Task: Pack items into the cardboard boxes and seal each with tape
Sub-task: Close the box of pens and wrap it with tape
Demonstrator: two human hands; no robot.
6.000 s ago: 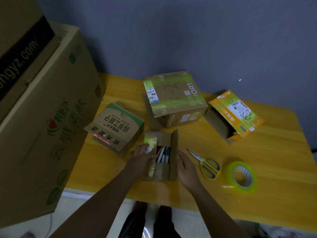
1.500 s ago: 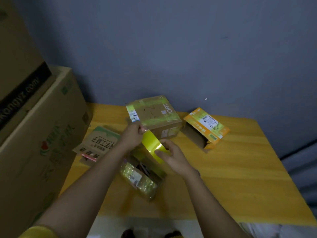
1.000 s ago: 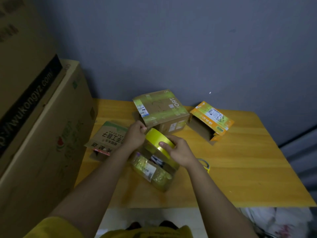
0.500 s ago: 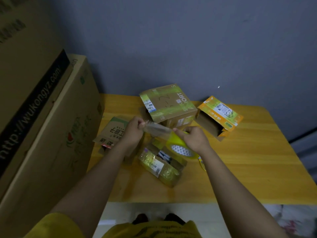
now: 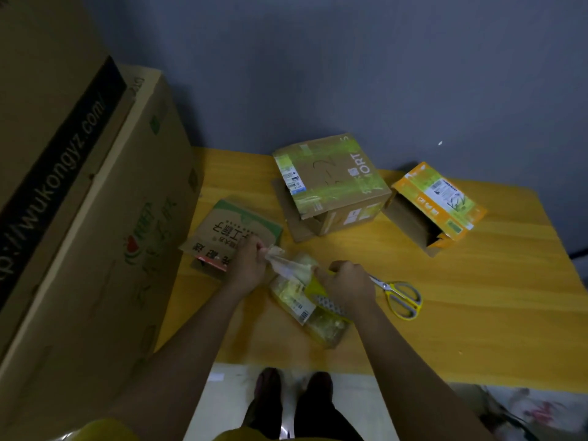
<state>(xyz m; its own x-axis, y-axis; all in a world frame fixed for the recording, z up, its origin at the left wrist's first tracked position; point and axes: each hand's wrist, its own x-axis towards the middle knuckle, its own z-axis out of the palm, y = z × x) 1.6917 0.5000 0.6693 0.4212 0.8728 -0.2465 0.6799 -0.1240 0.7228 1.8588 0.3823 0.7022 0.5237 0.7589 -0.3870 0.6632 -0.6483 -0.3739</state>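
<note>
My left hand (image 5: 246, 265) pinches the free tape end (image 5: 284, 261), right hand (image 5: 348, 286) grips the tape roll (image 5: 318, 292) over the small box (image 5: 313, 308) near the table's (image 5: 477, 313) front edge; slack strip could crumple, self-stick, or land crooked.

Yellow wooden table (image 5: 477, 313). On it: small taped box (image 5: 307, 305) near edge; yellow-handled scissors (image 5: 401, 297) just right; printed carton (image 5: 232, 232) left; taped brown box (image 5: 331, 183) far centre; open orange box (image 5: 436, 205) far right.
</note>
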